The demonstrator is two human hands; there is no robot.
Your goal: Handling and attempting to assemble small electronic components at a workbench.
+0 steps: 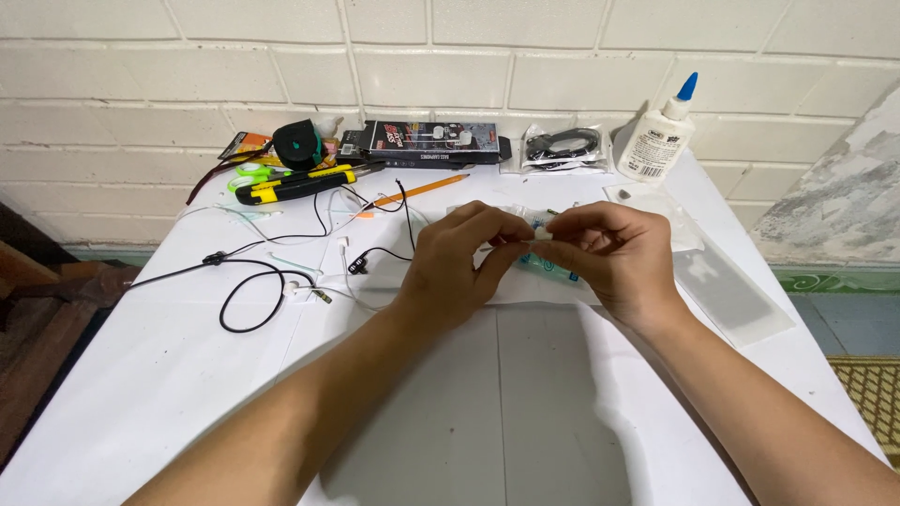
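White bit (541,240), mostly hidden, pinched between left hand (457,265) and right hand (614,255).

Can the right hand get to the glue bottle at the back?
Probably yes. The right hand is busy pinching a small white piece, but only flat clear plastic sleeves lie between it and the glue bottle.

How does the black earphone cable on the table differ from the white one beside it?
The black earphone cable lies in a wide loop at the left of the white table, standing out sharply. The white earphone cable runs closer to the left hand and almost blends into the tabletop. Both lie loose and untouched, their strands crossing near the middle.
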